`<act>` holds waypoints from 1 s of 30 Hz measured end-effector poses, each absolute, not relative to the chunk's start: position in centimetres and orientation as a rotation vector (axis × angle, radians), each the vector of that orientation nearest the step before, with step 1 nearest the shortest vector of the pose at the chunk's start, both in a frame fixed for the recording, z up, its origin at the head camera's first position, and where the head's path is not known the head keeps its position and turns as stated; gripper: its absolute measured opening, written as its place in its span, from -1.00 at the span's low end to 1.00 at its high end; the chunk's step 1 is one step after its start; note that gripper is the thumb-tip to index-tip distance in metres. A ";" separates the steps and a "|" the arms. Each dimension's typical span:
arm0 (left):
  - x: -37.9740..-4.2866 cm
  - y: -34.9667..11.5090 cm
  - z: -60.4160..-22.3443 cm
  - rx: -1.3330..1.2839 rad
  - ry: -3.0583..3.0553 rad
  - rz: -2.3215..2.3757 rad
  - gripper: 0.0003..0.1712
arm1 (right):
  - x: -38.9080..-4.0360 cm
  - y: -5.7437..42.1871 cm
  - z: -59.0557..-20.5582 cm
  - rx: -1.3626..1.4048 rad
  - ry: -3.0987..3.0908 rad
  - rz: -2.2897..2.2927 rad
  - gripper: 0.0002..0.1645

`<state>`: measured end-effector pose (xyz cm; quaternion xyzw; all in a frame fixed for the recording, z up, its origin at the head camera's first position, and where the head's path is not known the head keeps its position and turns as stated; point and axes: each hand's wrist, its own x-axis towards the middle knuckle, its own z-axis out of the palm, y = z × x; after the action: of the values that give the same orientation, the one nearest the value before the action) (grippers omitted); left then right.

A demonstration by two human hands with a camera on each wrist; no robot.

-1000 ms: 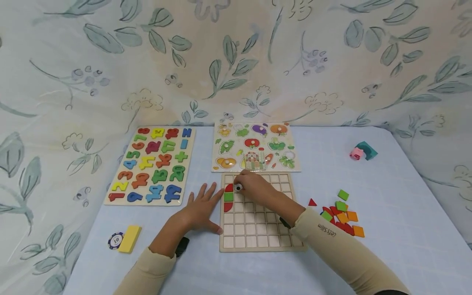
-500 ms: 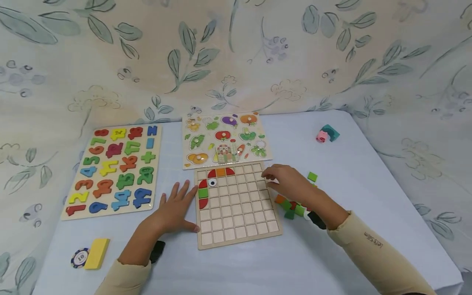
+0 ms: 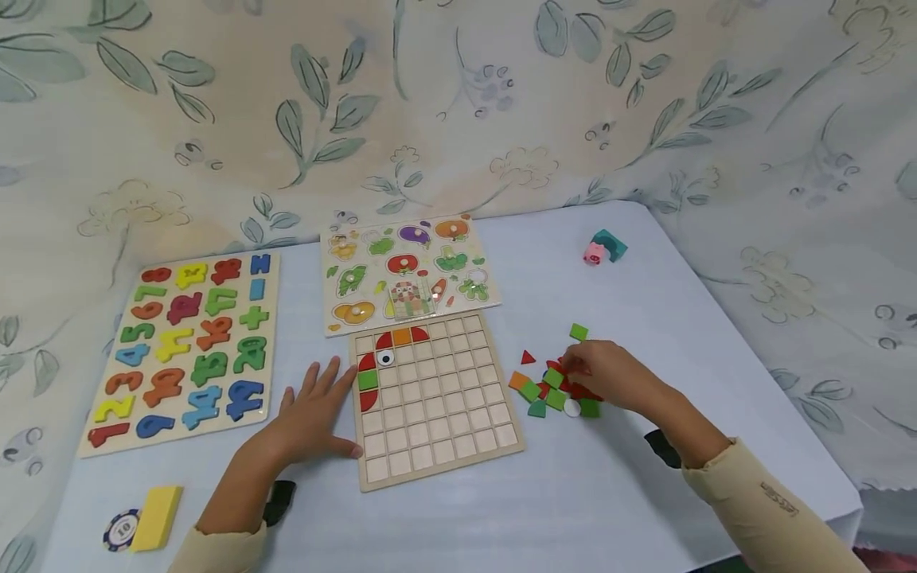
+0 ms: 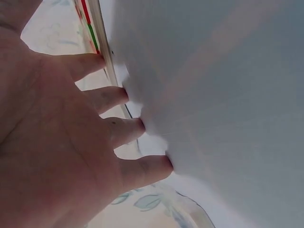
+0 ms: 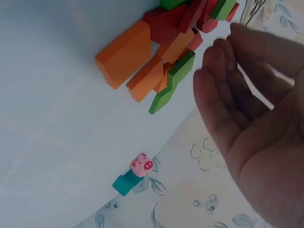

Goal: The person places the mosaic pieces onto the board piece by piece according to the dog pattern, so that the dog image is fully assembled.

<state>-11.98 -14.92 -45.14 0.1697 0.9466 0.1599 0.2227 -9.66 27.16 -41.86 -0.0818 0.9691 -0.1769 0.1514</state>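
Note:
My left hand (image 3: 304, 426) lies with fingers spread on the table, its index fingertip and thumb at the left edge of a wooden grid board (image 3: 438, 463). Red rounded pieces (image 3: 368, 401), a green square (image 3: 367, 380), an orange square (image 3: 403, 336) and a white piece with an eye (image 3: 385, 358) sit in the board's upper left cells. My right hand (image 3: 609, 372) is over a loose pile of coloured pieces right of the board, among them a green square (image 3: 554, 378). In the right wrist view its fingers are slightly bent beside orange pieces (image 5: 126, 54), with nothing visible between them.
A number puzzle board (image 3: 182, 342) lies at the left, and a vegetable puzzle board (image 3: 372, 274) behind the grid board. A yellow block (image 3: 158, 517) and a poker chip (image 3: 120, 529) are front left. At the back right stands a pig figure (image 3: 595, 253) with a teal piece.
My right hand has let go of the white eye piece on the board and moved right to the pile. My left hand stays at the board's edge. The head view has shifted.

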 end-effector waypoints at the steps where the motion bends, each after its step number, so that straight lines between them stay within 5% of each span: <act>1: -11.9 -15.2 -45.2 0.463 2.622 0.450 0.40 | -9.6 27.0 -41.8 -0.254 2.759 -0.521 -0.75; 19: -12.0 -14.3 -45.3 0.465 2.614 0.453 0.35 | -5.1 26.8 -43.9 -0.509 3.010 -0.093 -0.72; 26: -12.1 -14.6 -45.1 0.434 2.612 0.427 0.34 | -8.0 24.8 -41.8 -0.382 2.891 -0.361 -0.74; 30: -11.8 -14.6 -45.6 0.407 2.622 0.435 0.35 | -12.2 20.5 -40.8 -0.547 2.814 -0.656 -0.81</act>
<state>-11.79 -14.63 -45.56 0.1475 0.9503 0.1576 0.2243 -12.18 20.47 -40.83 -0.1851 0.9521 -0.2221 0.1001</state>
